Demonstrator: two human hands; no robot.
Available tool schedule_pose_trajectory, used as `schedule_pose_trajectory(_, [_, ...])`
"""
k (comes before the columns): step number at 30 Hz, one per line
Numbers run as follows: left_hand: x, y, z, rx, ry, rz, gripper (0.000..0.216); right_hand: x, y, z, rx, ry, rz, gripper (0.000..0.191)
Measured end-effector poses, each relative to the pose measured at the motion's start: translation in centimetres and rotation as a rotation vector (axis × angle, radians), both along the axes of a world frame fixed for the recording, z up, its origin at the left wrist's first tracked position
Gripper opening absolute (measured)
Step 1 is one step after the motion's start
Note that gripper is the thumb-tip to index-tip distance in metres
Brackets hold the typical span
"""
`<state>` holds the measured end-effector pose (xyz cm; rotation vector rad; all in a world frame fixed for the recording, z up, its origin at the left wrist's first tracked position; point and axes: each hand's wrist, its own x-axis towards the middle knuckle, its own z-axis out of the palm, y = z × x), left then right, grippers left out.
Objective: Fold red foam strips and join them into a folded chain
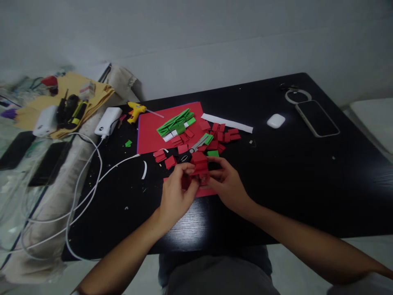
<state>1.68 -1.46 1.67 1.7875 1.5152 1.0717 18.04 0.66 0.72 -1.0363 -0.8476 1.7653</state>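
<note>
Between my two hands is a folded piece of red paper (200, 163), lifted a little above the black table. My left hand (179, 189) pinches its left side with thumb and fingers. On the opposite side my right hand (226, 182) grips it, fingers bent around the edge. Part of the paper is hidden by the fingers. Beneath the hands lies a flat red sheet (207, 192). Scissors (193, 150) with black handles rest just beyond, partly covered by several folded red paper pieces (219, 135) and small green folded pieces (213, 153).
A large red sheet (150, 133) carries a green folded paper bundle (175, 125). A yellow glue gun (135, 111), white power bank (108, 121) and cables (101, 164) are at left. A white paper strip (229, 123), earbud case (276, 121) and phone (317, 118) lie right.
</note>
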Motion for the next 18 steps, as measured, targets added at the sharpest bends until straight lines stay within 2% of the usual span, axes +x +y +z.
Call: schedule_pose_trajectory(18, [0.07,0.11,-0.32,0.036,0.011,0.022,0.025,0.08,-0.04,-0.24,0.031,-0.035,0.018,0.047])
